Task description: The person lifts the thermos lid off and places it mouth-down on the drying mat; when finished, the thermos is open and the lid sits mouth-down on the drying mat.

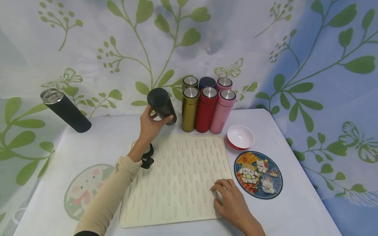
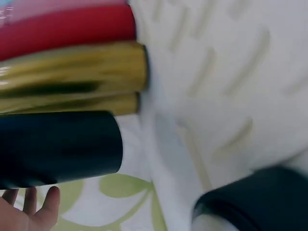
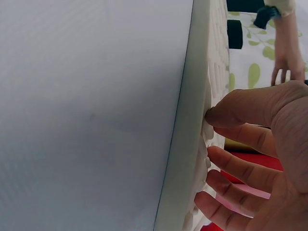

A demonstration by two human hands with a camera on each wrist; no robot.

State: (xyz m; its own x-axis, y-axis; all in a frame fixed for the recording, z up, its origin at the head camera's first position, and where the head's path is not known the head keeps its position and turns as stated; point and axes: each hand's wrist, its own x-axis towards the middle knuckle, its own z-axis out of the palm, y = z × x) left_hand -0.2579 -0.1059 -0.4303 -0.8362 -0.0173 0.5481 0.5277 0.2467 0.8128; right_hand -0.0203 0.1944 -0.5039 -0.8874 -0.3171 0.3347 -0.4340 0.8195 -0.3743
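My left hand (image 1: 152, 123) grips a black thermos (image 1: 162, 106) near the back of the table, thumb and fingers around its side. The thermos leans slightly, its dark top toward the camera. In the left wrist view, the black thermos (image 2: 62, 149) lies alongside the gold thermos (image 2: 91, 70), and the left fingers (image 2: 48, 207) show at its side; whether its base touches the table I cannot tell. My right hand (image 1: 231, 205) rests on the right side of the cream ridged mat (image 1: 177, 177), fingers loosely bent. In the right wrist view, that hand (image 3: 255, 168) holds nothing.
Gold, red (image 1: 206, 111), pink (image 1: 221, 113) and blue (image 1: 207, 82) thermoses stand clustered in two rows at the back. Another black thermos (image 1: 69, 113) stands far left. At right are a bowl (image 1: 240, 137) and a round bear-patterned mat (image 1: 258, 175); a pale round mat (image 1: 85, 190) lies left.
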